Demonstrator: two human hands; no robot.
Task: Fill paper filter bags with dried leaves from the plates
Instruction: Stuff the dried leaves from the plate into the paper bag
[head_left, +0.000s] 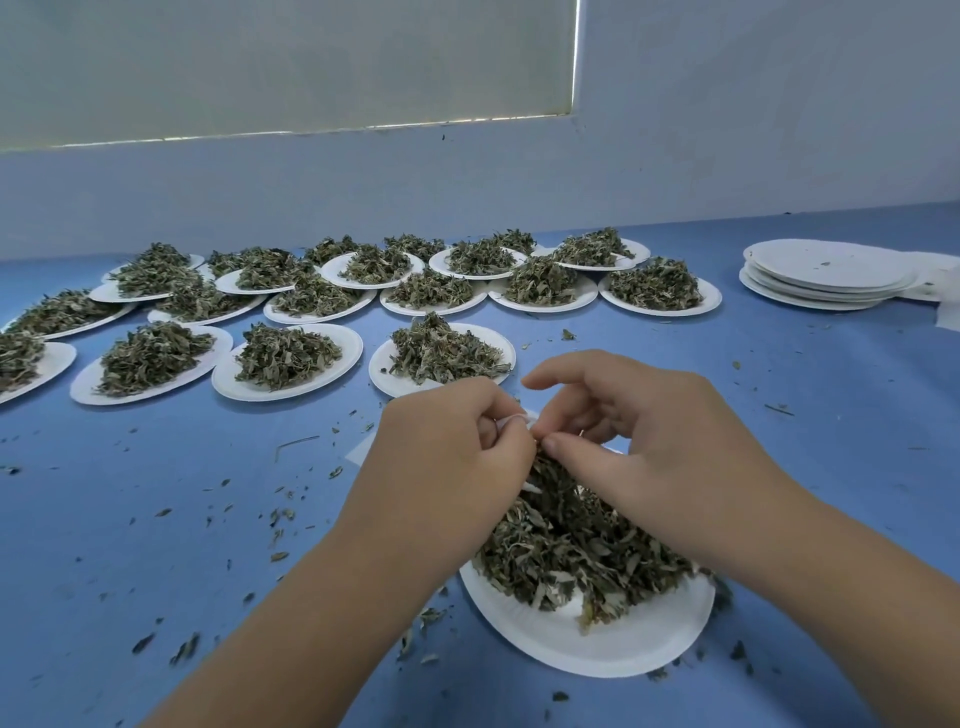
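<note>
Hands above plate (597, 649), left hand (447, 457) pinching filter bag (511, 420), right hand (639, 447) pinching dried leaves (571, 540) beside it

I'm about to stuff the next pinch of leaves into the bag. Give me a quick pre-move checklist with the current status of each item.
1. Bag gripped: left hand pinches a white edge of the filter bag. Ok.
2. Bag mouth open: hidden between the fingers. Cannot tell.
3. Right hand loaded: its fingers curl at the bag, but what they hold is hidden. Cannot tell.
4. Supply: near plate holds a pile of dried leaves. Ok.
5. Spillage: leaf bits are scattered over the table. Not ok.
</note>
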